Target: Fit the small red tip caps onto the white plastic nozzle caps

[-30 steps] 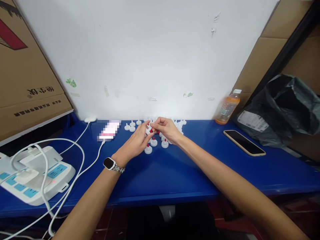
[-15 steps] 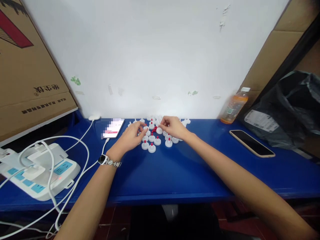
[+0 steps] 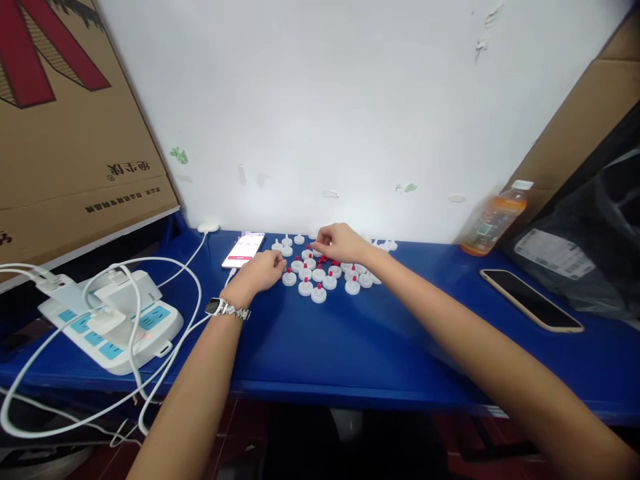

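In the head view, the right hand [image 3: 343, 243] is the nearer to the small red pieces [image 3: 325, 259], which lie clustered on the blue surface [image 3: 360, 350] just below its palm, toward the wearer. Its thumb and forefinger come close together over the white discs; whether they pinch anything cannot be told. The red-tipped disc [image 3: 319, 295] nearest the wearer sits flat, its tip's long axis upright. The left hand [image 3: 265, 269] rests left of the group, fingers curled, contents hidden, just beside the leftmost red-tipped disc [image 3: 289, 279].
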A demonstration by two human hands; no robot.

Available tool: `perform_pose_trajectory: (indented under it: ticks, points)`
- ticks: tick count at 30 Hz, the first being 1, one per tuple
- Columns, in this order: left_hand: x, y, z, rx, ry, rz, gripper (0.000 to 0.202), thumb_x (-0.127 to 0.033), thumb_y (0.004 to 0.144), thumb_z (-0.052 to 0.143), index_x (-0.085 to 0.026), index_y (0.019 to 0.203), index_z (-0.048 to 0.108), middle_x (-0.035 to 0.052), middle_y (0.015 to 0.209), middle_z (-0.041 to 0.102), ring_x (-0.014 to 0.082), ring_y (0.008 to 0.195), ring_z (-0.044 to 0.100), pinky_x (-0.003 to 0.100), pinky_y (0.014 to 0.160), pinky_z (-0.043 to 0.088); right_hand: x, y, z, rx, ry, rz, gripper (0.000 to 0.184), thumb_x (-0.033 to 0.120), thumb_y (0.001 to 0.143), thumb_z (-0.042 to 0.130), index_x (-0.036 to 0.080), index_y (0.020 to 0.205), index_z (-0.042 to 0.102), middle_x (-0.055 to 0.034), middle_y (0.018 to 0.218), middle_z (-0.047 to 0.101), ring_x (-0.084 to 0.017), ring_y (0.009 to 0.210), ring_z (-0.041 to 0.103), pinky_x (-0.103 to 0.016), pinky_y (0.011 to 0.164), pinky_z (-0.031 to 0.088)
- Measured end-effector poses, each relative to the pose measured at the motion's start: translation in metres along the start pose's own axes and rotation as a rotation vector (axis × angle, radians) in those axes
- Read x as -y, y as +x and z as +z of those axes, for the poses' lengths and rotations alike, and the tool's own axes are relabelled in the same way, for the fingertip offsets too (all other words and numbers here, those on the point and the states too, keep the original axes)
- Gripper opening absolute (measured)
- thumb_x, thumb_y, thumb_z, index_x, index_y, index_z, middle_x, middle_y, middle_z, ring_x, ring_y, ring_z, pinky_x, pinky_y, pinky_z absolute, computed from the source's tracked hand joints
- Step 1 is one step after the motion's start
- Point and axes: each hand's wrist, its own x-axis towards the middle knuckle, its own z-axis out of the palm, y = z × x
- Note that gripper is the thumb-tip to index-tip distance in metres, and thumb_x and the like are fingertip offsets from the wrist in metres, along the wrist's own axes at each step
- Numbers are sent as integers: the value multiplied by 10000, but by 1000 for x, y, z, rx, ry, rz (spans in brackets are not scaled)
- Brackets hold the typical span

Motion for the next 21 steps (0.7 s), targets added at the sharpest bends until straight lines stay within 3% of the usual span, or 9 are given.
perform_pose_trajectory:
  ticks: [4,10,13,18,21]
  points:
    - [7,2,3,80,-86,16,190,-319,863,484,-192,784,601,71,784,719,193,641,621,289,565,412,10,39,26,30,-65,-11,178,335,847,629,180,873,714,-57,817,730,-179,734,630,-275,669,420]
    - [17,6,8,61,-165,94,146,-268,834,492,-200,779,610,65,775,729,206,687,657,300,610,465,18,73,57,116,-106,19,189,318,815,676,185,938,732,-62,904,740,-191,800,639,-278,707,426]
    - [22,8,9,0,-140,48,158,-323,871,514,-194,844,602,88,826,715,230,750,669,328,661,490,18,72,58,76,-37,6,135,258,820,659,168,892,731,-61,894,734,-171,787,628,-265,708,429]
    - [12,8,13,-351,-67,114,464,-438,880,588,-139,1229,525,187,1196,610,337,1175,556,482,966,461,15,50,44,-40,299,6,187,316,824,674,135,852,713,-41,769,704,-131,685,592,-245,654,432]
    - [-2,7,13,-321,-136,215,477,-453,929,528,-154,1299,489,162,1216,618,316,1167,561,463,966,462,14,28,33,-18,538,0,320,443,809,682,128,859,707,-28,710,686,-117,598,547,-245,578,414]
